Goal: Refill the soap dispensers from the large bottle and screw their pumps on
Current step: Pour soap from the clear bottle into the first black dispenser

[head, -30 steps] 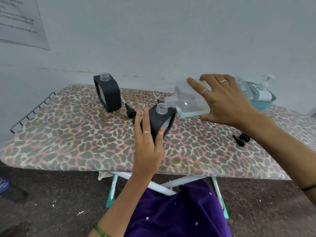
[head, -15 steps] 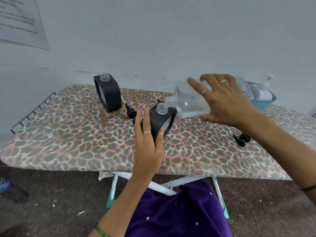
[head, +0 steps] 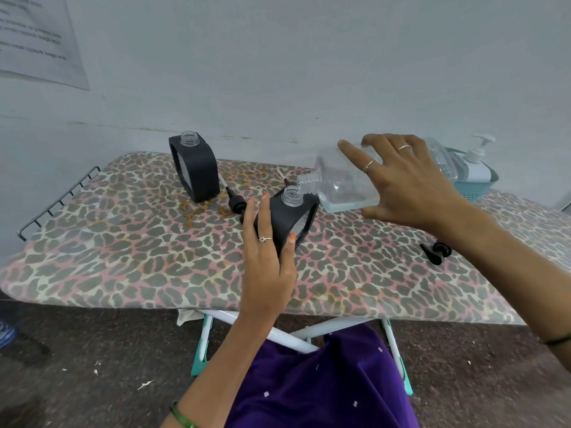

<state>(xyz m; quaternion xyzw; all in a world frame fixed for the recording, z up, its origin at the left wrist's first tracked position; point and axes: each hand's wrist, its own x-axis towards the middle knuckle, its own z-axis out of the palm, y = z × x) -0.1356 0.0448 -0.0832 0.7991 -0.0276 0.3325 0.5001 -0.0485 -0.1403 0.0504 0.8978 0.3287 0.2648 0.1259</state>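
Note:
My right hand (head: 411, 183) grips the large clear bottle (head: 336, 186), tipped on its side with pale blue liquid pooled along its lower wall. Its threaded mouth sits just above the open neck of a black dispenser (head: 290, 217). My left hand (head: 268, 261) holds that dispenser, fingers on its left side and thumb on its front, and it leans a little to the right. A second black dispenser (head: 197, 168) stands upright with an open neck at the back left. One black pump (head: 236, 203) lies between the two dispensers. Another pump (head: 435, 251) lies on the right under my forearm.
Everything rests on an ironing board (head: 123, 242) with a leopard-print cover and a wire rack (head: 55, 202) at its left end. A blue basket (head: 475, 186) at the back right holds a white pump bottle (head: 475, 162). The wall runs close behind.
Almost nothing has moved. The large bottle stays tipped over the dispenser's neck and both hands keep their hold.

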